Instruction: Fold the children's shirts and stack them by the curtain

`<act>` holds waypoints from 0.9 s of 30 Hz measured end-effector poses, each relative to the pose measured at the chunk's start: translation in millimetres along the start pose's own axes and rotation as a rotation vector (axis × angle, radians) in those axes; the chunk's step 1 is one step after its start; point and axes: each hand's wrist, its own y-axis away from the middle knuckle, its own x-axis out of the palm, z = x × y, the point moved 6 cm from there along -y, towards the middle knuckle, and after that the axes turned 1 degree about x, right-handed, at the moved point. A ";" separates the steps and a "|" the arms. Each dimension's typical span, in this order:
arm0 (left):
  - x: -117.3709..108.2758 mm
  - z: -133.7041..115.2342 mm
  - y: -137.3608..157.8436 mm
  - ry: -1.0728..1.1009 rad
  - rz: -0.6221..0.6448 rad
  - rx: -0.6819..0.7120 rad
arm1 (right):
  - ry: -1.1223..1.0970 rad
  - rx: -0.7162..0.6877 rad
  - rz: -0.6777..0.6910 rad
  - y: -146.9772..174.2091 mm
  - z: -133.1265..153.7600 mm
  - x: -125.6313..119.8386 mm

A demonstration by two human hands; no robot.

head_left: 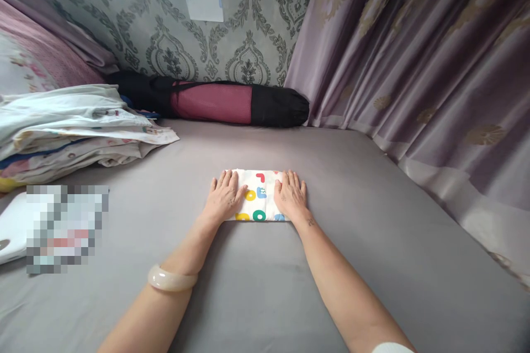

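A small folded white cloth (pixel 259 207) with colourful letter-like shapes lies flat in the middle of the grey bed sheet (pixel 256 281). My left hand (pixel 226 194) rests palm down across its left end, fingers stretched out and pointing away from me. On its right end lies my right hand (pixel 291 194), also flat with the fingers extended. The cloth's side edges are hidden under both hands, while its printed middle shows between the thumbs. I cannot tell what kind of garment or cloth it is. A pale bangle (pixel 173 279) circles my left forearm.
A pile of folded clothes (pixel 83 127) sits at the left, with a white item (pixel 20 226) and a blurred-out patch in front. A long black and dark-pink bag (pixel 211 103) lies along the patterned wall. Purple curtains (pixel 397 55) hang down the right side.
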 end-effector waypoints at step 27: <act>-4.3 -28.8 -1.9 -0.110 -0.046 0.158 | -0.004 -0.195 0.029 9.1 30.9 -3.7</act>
